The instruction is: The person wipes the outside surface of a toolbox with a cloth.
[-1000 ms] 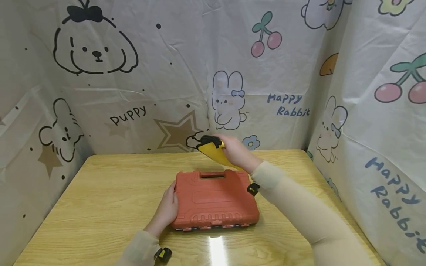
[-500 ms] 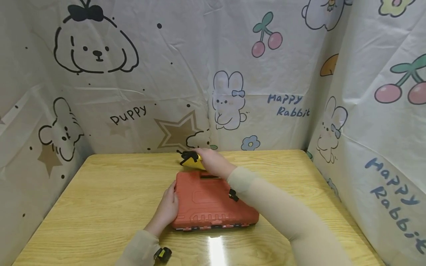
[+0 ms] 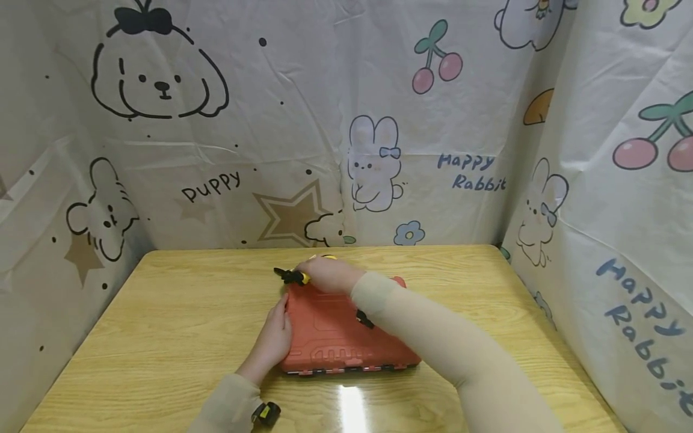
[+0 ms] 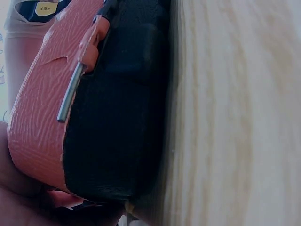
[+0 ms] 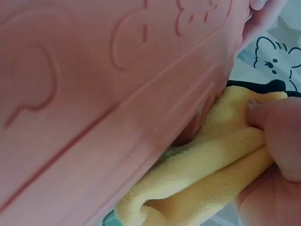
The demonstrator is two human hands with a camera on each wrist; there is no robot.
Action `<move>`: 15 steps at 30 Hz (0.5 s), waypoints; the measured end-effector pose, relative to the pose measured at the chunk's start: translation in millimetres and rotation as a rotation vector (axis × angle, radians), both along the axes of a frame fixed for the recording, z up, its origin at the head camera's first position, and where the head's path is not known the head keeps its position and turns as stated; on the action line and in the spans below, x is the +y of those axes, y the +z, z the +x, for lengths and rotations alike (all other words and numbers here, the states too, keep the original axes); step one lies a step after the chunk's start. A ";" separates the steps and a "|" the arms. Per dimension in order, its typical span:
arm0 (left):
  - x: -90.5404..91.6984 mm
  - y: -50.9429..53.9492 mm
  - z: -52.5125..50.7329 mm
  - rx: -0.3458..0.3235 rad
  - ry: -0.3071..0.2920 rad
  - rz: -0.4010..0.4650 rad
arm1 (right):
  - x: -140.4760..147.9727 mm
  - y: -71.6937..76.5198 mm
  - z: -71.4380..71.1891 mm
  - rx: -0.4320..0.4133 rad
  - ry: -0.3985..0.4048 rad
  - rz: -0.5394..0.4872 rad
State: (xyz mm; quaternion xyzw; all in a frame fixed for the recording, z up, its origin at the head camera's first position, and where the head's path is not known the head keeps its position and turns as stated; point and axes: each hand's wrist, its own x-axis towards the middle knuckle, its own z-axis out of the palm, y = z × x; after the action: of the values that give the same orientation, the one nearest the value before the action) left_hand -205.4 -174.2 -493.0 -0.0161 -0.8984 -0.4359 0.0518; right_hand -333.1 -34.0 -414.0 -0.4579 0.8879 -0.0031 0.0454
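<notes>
- Case (image 3: 325, 337): red above, lying flat on the tabletop (image 3: 178, 319) at about the middle of the head view, with one long side facing the person.
- Left hand (image 3: 275, 337): gripping the case by its left side; in the left wrist view the digits bend round the corner, some against the red lid (image 4: 37, 113), others lower down by the black base (image 4: 113, 136).
- Pin (image 4: 70, 94): a short metal rod set lengthwise along the seam between lid and base.
- Right hand (image 3: 330, 275): at the far edge of the case — digits closed on the cloth, one tip pressed into its soft surface.
- Cloth (image 5: 188, 174): yellow, bunched into folds and lying against the far side of the case, just beside the handle opening (image 5: 187, 134); in the head view the hand covers most of it.
- Trim (image 3: 291, 276): the black part of the cloth, projecting to the left of the right hand, near the far left corner of the case.
- Right sleeve (image 3: 449, 337): pale, crossing above the right part of the case and hiding it.
- Left sleeve (image 3: 227, 403): likewise pale, with a small black unit (image 3: 267, 414) at the wrist.
- Sheet (image 3: 281, 120): white backdrop behind the tabletop — printed with cartoon animals, cherries and lettering.
</notes>
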 end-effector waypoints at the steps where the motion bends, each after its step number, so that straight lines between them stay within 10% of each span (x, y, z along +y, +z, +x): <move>1: -0.1 -0.2 -0.1 -0.001 -0.001 -0.002 | -0.7 -0.1 0.2 -0.009 0.006 0.010; 15: 0.0 0.2 -1.8 -0.033 0.011 0.010 | 1.5 -0.1 -5.6 -0.095 -0.018 0.046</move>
State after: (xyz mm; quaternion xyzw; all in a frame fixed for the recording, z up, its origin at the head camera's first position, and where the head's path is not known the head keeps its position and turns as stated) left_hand -207.2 -174.2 -492.7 -0.0039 -0.8969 -0.4404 0.0394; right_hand -338.7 -32.5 -414.1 -0.4480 0.8886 -0.0048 0.0980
